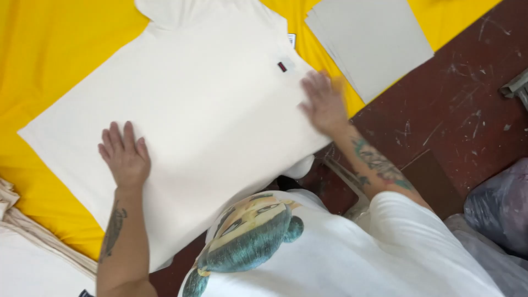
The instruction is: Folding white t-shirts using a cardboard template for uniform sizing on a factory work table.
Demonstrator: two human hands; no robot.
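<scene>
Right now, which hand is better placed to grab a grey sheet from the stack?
Probably the right hand: it lies at the shirt edge beside the grey stack. The left hand rests flat far across the shirt.

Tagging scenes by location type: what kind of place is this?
Probably a garment packing or folding station: a plain white t-shirt spread flat on a yellow-covered table, a stack of grey cardboard sheets, and piled white garments.

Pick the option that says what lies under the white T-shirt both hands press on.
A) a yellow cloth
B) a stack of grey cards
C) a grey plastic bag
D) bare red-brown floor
A: the yellow cloth shows around the white T-shirt that the left hand and right hand lie flat on.
</scene>
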